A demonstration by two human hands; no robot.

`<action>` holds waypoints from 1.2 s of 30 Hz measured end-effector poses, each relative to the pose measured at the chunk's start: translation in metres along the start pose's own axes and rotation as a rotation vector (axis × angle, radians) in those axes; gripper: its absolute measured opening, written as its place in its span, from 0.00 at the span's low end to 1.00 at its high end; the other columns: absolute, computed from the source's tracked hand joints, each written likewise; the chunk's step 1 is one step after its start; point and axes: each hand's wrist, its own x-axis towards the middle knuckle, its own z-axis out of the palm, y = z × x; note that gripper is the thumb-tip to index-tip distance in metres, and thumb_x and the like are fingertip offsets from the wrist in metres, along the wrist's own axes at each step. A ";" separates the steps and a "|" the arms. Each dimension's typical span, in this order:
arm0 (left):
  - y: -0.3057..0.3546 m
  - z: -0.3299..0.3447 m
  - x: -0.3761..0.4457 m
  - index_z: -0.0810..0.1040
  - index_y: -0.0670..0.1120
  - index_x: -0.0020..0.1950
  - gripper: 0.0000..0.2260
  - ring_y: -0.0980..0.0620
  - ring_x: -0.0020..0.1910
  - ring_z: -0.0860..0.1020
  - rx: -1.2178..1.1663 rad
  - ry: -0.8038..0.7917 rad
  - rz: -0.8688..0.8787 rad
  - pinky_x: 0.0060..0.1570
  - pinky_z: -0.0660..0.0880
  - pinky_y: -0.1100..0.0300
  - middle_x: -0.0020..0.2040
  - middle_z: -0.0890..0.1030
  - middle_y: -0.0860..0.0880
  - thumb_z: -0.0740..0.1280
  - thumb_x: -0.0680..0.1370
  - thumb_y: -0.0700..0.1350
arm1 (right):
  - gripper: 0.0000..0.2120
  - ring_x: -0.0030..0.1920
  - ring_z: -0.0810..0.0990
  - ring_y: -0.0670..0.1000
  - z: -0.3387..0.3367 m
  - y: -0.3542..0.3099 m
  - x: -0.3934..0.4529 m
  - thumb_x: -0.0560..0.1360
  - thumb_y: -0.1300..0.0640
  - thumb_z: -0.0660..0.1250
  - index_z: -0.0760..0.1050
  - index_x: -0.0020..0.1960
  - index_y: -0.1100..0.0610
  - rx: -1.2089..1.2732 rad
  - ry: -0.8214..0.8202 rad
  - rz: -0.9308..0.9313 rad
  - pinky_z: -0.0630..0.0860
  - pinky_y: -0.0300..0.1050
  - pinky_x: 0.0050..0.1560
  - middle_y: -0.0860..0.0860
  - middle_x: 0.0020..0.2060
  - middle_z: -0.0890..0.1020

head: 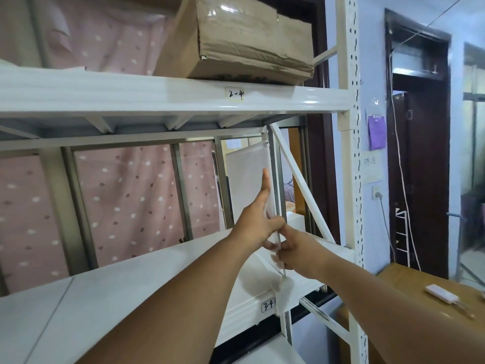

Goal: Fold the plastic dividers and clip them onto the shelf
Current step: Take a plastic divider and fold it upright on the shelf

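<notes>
A translucent white plastic divider (245,177) stands upright on the white metal shelf (126,292), near its right end. Its lower front corner hooks over the shelf's front lip by the label "3-4" (269,305). My left hand (258,219) lies flat against the divider's left face, fingers pointing up, thumb wrapped round its front edge. My right hand (294,248) pinches the divider's front edge just below the left hand. The divider's top reaches up to the underside of the shelf above.
A taped cardboard box (244,40) sits on the upper shelf labelled "2-4" (235,94). A diagonal white brace (301,187) and the perforated upright (354,153) stand right of the divider. A wooden desk (430,292) with a small white device is at lower right. Pink curtain hangs behind.
</notes>
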 end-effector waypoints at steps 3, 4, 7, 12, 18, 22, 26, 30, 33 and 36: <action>-0.004 0.007 -0.004 0.36 0.82 0.76 0.53 0.36 0.70 0.78 0.052 -0.025 -0.014 0.51 0.86 0.38 0.83 0.67 0.44 0.70 0.82 0.37 | 0.34 0.49 0.86 0.58 0.003 0.011 -0.004 0.76 0.65 0.64 0.61 0.71 0.33 -0.028 0.002 0.011 0.83 0.54 0.53 0.56 0.47 0.87; -0.007 0.011 -0.005 0.35 0.81 0.76 0.53 0.36 0.66 0.81 0.093 -0.029 -0.006 0.53 0.86 0.38 0.80 0.72 0.42 0.70 0.82 0.38 | 0.33 0.48 0.86 0.60 0.005 0.015 -0.007 0.76 0.65 0.64 0.62 0.72 0.36 -0.035 0.012 0.014 0.82 0.53 0.50 0.57 0.45 0.87; -0.013 0.017 -0.006 0.34 0.78 0.78 0.52 0.41 0.57 0.85 0.158 -0.021 0.022 0.57 0.86 0.40 0.72 0.78 0.42 0.70 0.82 0.40 | 0.33 0.48 0.85 0.64 0.005 0.022 -0.009 0.77 0.65 0.65 0.62 0.74 0.40 -0.037 0.016 -0.009 0.82 0.57 0.54 0.61 0.44 0.86; -0.013 0.017 -0.008 0.34 0.78 0.78 0.52 0.43 0.53 0.86 0.153 -0.006 0.006 0.55 0.86 0.41 0.66 0.82 0.42 0.71 0.82 0.40 | 0.30 0.45 0.85 0.64 0.007 0.023 -0.009 0.77 0.64 0.62 0.63 0.73 0.41 -0.092 0.048 -0.023 0.81 0.54 0.47 0.61 0.40 0.86; -0.016 0.021 -0.014 0.36 0.77 0.79 0.53 0.40 0.61 0.84 0.170 0.040 0.005 0.59 0.85 0.40 0.81 0.70 0.43 0.72 0.81 0.39 | 0.24 0.35 0.82 0.53 0.010 0.023 -0.010 0.79 0.62 0.62 0.65 0.69 0.40 -0.128 0.065 -0.018 0.78 0.47 0.39 0.54 0.38 0.87; -0.019 0.020 -0.011 0.36 0.78 0.78 0.53 0.45 0.54 0.84 0.169 0.061 0.005 0.55 0.86 0.43 0.72 0.78 0.38 0.72 0.80 0.41 | 0.27 0.33 0.80 0.46 0.010 0.024 -0.010 0.78 0.62 0.62 0.65 0.67 0.35 -0.104 0.059 -0.009 0.77 0.43 0.37 0.53 0.39 0.87; -0.020 0.017 -0.014 0.35 0.78 0.78 0.51 0.50 0.40 0.81 0.220 0.061 0.002 0.55 0.86 0.46 0.49 0.80 0.41 0.72 0.82 0.44 | 0.27 0.36 0.82 0.46 0.010 0.018 -0.011 0.78 0.64 0.61 0.68 0.70 0.38 -0.062 0.055 0.037 0.77 0.40 0.38 0.52 0.42 0.88; -0.021 0.005 -0.024 0.32 0.75 0.79 0.51 0.41 0.71 0.78 0.344 0.007 0.009 0.65 0.77 0.52 0.83 0.69 0.45 0.73 0.81 0.49 | 0.17 0.44 0.84 0.51 0.013 0.006 -0.015 0.79 0.61 0.62 0.72 0.67 0.49 -0.155 0.096 0.111 0.78 0.39 0.38 0.51 0.48 0.86; -0.033 -0.007 -0.042 0.27 0.74 0.78 0.53 0.39 0.77 0.73 0.589 -0.077 -0.006 0.66 0.78 0.49 0.88 0.49 0.43 0.73 0.80 0.54 | 0.16 0.46 0.82 0.51 0.016 -0.004 -0.021 0.76 0.58 0.61 0.75 0.62 0.50 -0.402 0.143 0.177 0.82 0.49 0.48 0.49 0.47 0.83; -0.046 -0.028 -0.059 0.27 0.71 0.79 0.51 0.33 0.84 0.58 0.748 -0.127 -0.064 0.74 0.72 0.41 0.88 0.41 0.43 0.71 0.81 0.58 | 0.14 0.49 0.80 0.52 0.015 -0.017 -0.030 0.75 0.51 0.61 0.72 0.60 0.52 -0.639 0.107 0.281 0.79 0.51 0.50 0.48 0.48 0.80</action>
